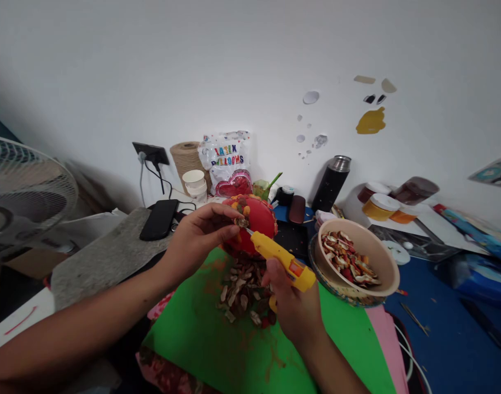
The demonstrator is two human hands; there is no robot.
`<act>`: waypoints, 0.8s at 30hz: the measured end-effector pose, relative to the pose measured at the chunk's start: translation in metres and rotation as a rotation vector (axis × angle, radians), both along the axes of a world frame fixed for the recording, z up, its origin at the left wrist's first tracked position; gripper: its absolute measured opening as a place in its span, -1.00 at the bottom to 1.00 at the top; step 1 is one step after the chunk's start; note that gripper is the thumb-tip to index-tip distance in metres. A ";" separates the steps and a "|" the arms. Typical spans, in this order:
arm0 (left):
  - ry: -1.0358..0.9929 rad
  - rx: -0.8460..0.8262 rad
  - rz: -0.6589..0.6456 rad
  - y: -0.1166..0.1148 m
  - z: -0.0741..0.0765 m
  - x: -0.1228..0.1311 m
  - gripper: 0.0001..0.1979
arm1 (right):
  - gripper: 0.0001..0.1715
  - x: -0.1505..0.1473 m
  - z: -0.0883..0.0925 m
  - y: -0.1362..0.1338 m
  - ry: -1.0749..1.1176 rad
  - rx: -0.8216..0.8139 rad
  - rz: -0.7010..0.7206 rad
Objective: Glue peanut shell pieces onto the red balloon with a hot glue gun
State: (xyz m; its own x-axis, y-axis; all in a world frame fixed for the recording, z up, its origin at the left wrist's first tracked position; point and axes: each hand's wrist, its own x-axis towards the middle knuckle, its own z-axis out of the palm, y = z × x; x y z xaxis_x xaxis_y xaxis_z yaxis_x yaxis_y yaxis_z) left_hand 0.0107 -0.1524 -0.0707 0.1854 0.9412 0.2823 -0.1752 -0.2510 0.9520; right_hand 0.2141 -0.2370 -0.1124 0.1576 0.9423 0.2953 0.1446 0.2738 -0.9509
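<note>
My right hand [293, 301] is wrapped round a yellow hot glue gun [281, 257], its nozzle pointing up and left. The nozzle tip is at a small brown dried piece [242, 222], which my left hand [205, 232] pinches between thumb and fingers. Just behind them sits a red balloon-like ball [261, 219] with orange and brown pieces stuck on it. My left hand covers part of the ball. Below, a heap of brown dried pieces [244, 293] lies on a green sheet [217, 339].
At the right, a beige bowl [392, 268] of dried slices rests on a woven base. Behind stand a black flask [332, 183], a balloon bag [228, 158], paper cups [195, 183] and a twine spool [185, 150]. A phone [158, 219] and fan [29, 186] are at left.
</note>
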 end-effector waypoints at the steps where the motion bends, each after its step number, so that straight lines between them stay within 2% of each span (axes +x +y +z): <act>1: -0.002 0.000 -0.001 0.000 0.000 0.000 -0.74 | -0.25 0.000 0.000 0.000 0.008 0.000 0.003; 12: -0.026 -0.016 -0.007 0.002 0.000 -0.002 -0.73 | -0.27 -0.001 0.005 -0.002 0.040 -0.077 -0.024; 17: -0.034 0.001 0.005 -0.002 -0.002 0.000 -0.72 | -0.26 -0.001 -0.002 0.002 0.064 -0.005 0.003; 19: -0.039 0.038 0.018 -0.001 0.004 0.000 -0.72 | -0.26 0.000 -0.005 0.005 0.068 0.013 -0.007; 21: -0.077 0.128 0.073 0.006 0.016 -0.007 -0.72 | -0.24 0.002 -0.006 0.006 0.068 0.029 -0.033; 22: -0.121 0.206 0.124 0.012 0.025 -0.014 -0.71 | -0.23 0.003 -0.007 0.006 0.072 0.033 -0.053; 24: -0.265 0.405 0.315 0.028 0.044 -0.032 -0.59 | -0.22 0.005 -0.008 0.007 0.092 0.026 -0.099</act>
